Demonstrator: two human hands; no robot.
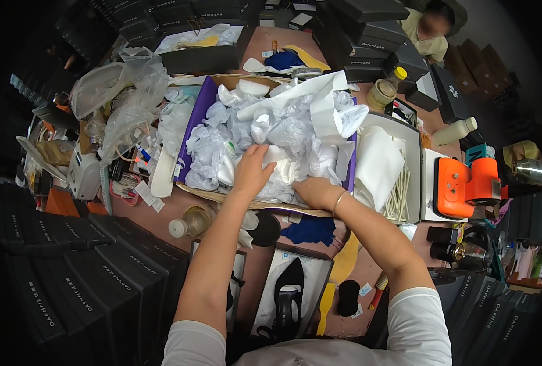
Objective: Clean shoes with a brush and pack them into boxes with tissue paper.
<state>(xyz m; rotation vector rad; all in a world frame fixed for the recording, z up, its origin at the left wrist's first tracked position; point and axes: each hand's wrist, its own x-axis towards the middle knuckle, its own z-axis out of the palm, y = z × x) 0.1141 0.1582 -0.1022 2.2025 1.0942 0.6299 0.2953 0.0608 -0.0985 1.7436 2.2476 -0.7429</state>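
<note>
A wide box (190, 133) with purple sides is heaped with crumpled thin plastic bags (205, 146) and white paper stuffing. My left hand (253, 172) reaches into the heap, its fingers and thumb apart beside a smooth white piece of stuffing (276, 154). Lower on the heap, my right hand (317, 193) has its fingers curled into the clear plastic; their tips are partly hidden. Nearer me, a black heeled shoe (288, 293) lies in an open shoebox (317, 268). A second open box beside it is partly covered by my left forearm.
Dark shoeboxes (100, 280) are stacked at near left, with more at near right and the back. Right of the purple box stand a tray of white sticks (398, 198) and an orange device (454, 189). A glass jar (196, 219) stands at left. Another person (428, 36) is at far right.
</note>
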